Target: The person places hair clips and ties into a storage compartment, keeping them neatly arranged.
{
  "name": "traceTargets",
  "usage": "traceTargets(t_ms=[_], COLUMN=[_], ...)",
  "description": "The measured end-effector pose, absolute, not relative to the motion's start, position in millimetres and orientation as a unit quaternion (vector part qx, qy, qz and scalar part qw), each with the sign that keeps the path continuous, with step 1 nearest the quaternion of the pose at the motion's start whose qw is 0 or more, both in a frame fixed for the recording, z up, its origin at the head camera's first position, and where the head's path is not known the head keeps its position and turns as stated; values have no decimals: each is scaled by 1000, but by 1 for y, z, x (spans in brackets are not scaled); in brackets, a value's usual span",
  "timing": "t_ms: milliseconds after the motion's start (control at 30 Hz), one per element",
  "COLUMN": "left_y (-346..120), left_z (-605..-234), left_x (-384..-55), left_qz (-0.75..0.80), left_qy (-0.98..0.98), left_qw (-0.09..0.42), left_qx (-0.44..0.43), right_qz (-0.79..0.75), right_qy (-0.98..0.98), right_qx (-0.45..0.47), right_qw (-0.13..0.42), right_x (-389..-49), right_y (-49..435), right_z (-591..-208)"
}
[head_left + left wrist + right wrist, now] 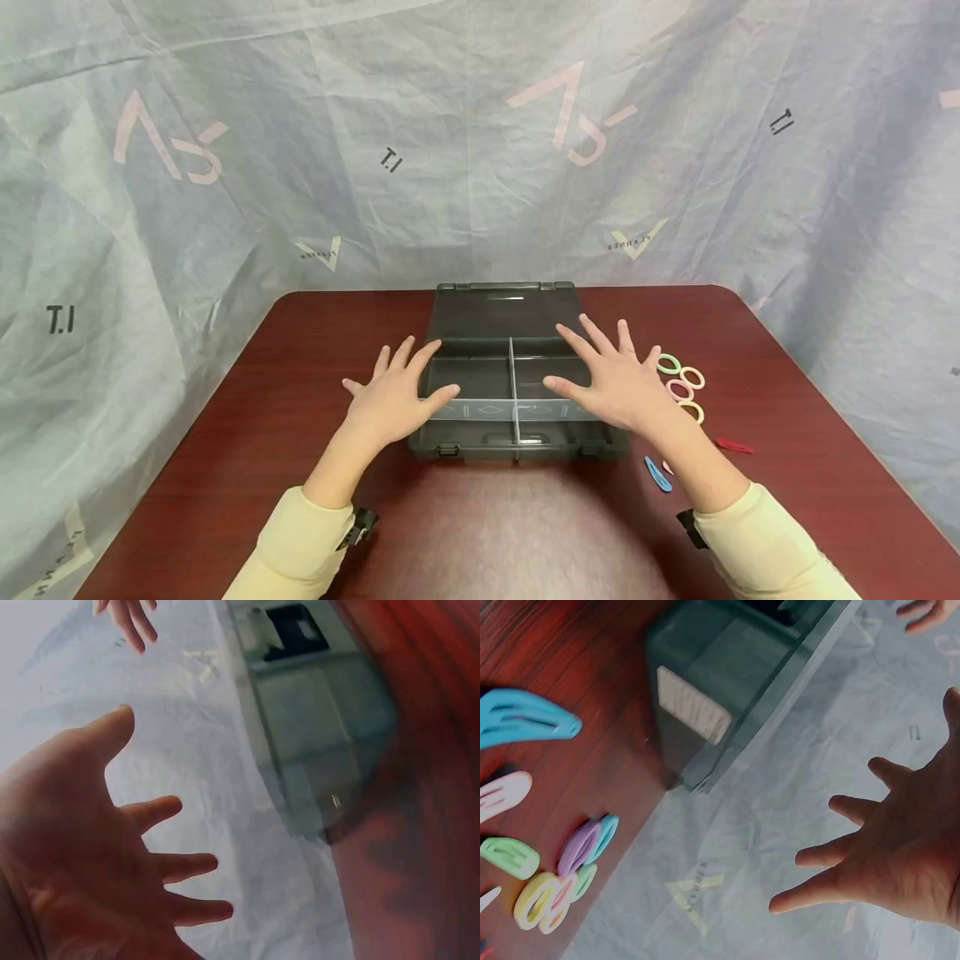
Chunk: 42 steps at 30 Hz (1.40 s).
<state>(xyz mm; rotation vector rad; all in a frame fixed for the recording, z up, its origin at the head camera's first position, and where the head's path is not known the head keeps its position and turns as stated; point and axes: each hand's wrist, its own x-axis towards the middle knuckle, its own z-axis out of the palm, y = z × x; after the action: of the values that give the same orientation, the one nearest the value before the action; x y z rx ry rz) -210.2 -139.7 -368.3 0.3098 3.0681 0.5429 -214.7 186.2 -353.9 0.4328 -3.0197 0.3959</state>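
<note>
A dark see-through organizer box point(480, 451) with clear dividers stands on the table, its lid point(504, 312) folded back away from me. My left hand point(393, 400) hovers over the box's left side, fingers spread and straight. Over its right side, my right hand point(618, 385) is spread the same way and holds nothing. In the left wrist view the left palm point(82, 847) shows bare beside the box wall point(307, 712). The right wrist view has the right hand point(900, 847) apart from the box, which bears a pale label point(694, 705).
Hair ties point(680, 390) in pastel colours lie right of the box, partly behind the right hand. Nearer me are a blue snap hair clip point(657, 474) and a red clip point(733, 446). More clips, such as a green one point(510, 857), show in the right wrist view. Printed cloth point(465, 208) hangs behind the table.
</note>
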Motion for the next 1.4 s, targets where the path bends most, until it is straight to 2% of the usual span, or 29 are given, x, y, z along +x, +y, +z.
traceTargets(t_ms=[400, 1000, 1133, 1400], left_y=[-176, -191, -191, -190], left_z=[-391, -409, -408, -412], left_x=[-219, -220, -220, -220], left_qz=[220, 225, 224, 226], left_qy=[968, 962, 961, 961], left_qw=[45, 82, 83, 88], left_qx=[110, 134, 135, 132], right_qz=[153, 199, 218, 251], right_qy=[-980, -977, -973, -954], right_qx=[126, 73, 77, 135], right_qw=[14, -8, 15, 94], right_x=[-224, -247, -251, -263], right_y=[218, 272, 282, 306], right_z=[-361, -386, -393, -409])
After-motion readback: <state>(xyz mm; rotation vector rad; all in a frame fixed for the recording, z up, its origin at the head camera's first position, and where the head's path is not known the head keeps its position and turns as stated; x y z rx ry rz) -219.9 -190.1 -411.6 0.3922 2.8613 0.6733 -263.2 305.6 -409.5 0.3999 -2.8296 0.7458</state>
